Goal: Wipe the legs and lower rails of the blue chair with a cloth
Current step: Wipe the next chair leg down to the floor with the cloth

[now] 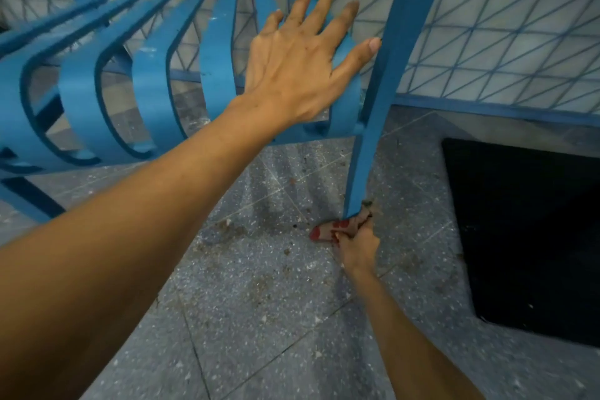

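Head view, cloth (324, 232) in right hand (358, 245) grip, against chair leg (367, 156)

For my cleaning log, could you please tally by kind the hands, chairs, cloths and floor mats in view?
Hands: 2, the left hand and the right hand
Chairs: 1, the blue chair
Cloths: 1, the cloth
Mats: 1, the black mat
Total: 5

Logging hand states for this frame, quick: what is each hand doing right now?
Left hand: open, fingers spread on the slats of the blue chair.
Right hand: closed, gripping the cloth at the foot of the chair leg.
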A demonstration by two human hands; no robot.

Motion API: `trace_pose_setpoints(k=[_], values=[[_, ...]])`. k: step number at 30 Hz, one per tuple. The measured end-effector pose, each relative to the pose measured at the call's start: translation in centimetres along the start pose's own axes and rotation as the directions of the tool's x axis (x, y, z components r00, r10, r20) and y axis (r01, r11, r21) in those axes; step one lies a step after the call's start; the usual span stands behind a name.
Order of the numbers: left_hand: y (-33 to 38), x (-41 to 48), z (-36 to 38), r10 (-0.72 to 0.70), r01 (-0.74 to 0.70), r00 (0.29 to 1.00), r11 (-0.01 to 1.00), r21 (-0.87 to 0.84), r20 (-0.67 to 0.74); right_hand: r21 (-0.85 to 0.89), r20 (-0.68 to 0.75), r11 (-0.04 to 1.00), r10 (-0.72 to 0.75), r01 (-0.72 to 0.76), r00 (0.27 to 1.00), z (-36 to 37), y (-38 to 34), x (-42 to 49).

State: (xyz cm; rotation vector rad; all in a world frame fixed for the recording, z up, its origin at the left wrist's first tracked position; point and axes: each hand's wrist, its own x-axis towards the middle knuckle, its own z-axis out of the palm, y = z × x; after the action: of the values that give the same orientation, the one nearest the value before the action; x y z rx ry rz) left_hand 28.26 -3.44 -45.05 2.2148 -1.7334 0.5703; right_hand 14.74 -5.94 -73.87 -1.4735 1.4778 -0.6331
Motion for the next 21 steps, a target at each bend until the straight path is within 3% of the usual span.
trace_pose_setpoints(k=[3, 5, 7, 9, 11, 12, 13, 15, 17, 18, 20, 21], values=[[-0.1, -0.7, -0.9, 0.043, -0.046, 0.995, 0.998, -0.038, -0.090, 0.024, -0.060, 0.995, -0.097, 0.098, 0.994, -2.1, -4.2, -1.0], [0.8, -2.7, -1.4, 0.135, -0.183, 0.956, 0.969, -0.167, -0.262, 0.060, -0.107, 0.975, -0.205, 0.212, 0.973, -4.5, -7.4, -1.7], [3.0, -6.7, -0.4, 0.244, -0.372, 0.889, 0.878, -0.301, -0.388, 0.052, -0.147, 0.947, -0.308, 0.318, 0.940, -6.8, -10.1, -2.4], [5.2, -11.9, 2.2, 0.244, -0.361, 0.920, 0.829, -0.426, -0.306, 0.054, -0.062, 0.948, -0.310, 0.313, 0.949, -8.6, -11.1, -2.9], [6.7, -15.4, 4.8, 0.031, -0.048, 0.999, 0.750, -0.660, -0.037, 0.085, 0.101, 0.972, -0.225, 0.217, 0.969, -9.5, -10.9, -3.0], [7.3, -16.2, 6.1, -0.118, 0.192, 0.981, 0.646, -0.739, 0.152, 0.065, 0.180, 0.981, -0.192, 0.183, 0.965, -9.7, -10.4, -2.8], [7.9, -16.4, 7.1, -0.247, 0.417, 0.909, 0.492, -0.764, 0.336, 0.023, 0.259, 0.985, -0.172, 0.172, 0.950, -9.6, -9.8, -2.7], [9.0, -15.4, 8.4, -0.350, 0.698, 0.679, 0.034, -0.716, 0.646, -0.035, 0.436, 0.985, -0.139, 0.171, 0.889, -9.6, -9.3, -3.4], [9.6, -14.5, 11.4, -0.300, 0.699, 0.510, -0.401, -0.592, 0.806, -0.012, 0.631, 0.991, -0.094, 0.130, 0.770, -10.0, -9.1, -4.3], [9.3, -14.2, 13.3, -0.252, 0.668, 0.463, -0.532, -0.521, 0.850, 0.006, 0.704, 0.996, -0.065, 0.086, 0.707, -10.6, -9.2, -4.8], [8.0, -14.1, 18.6, -0.180, 0.642, 0.383, -0.653, -0.402, 0.906, 0.059, 0.713, 0.997, -0.012, -0.042, 0.701, -11.4, -9.3, -3.9], [7.2, -14.1, 21.2, -0.196, 0.651, 0.350, -0.652, -0.389, 0.916, 0.083, 0.642, 0.995, -0.012, -0.055, 0.766, -11.5, -9.3, -3.0]])
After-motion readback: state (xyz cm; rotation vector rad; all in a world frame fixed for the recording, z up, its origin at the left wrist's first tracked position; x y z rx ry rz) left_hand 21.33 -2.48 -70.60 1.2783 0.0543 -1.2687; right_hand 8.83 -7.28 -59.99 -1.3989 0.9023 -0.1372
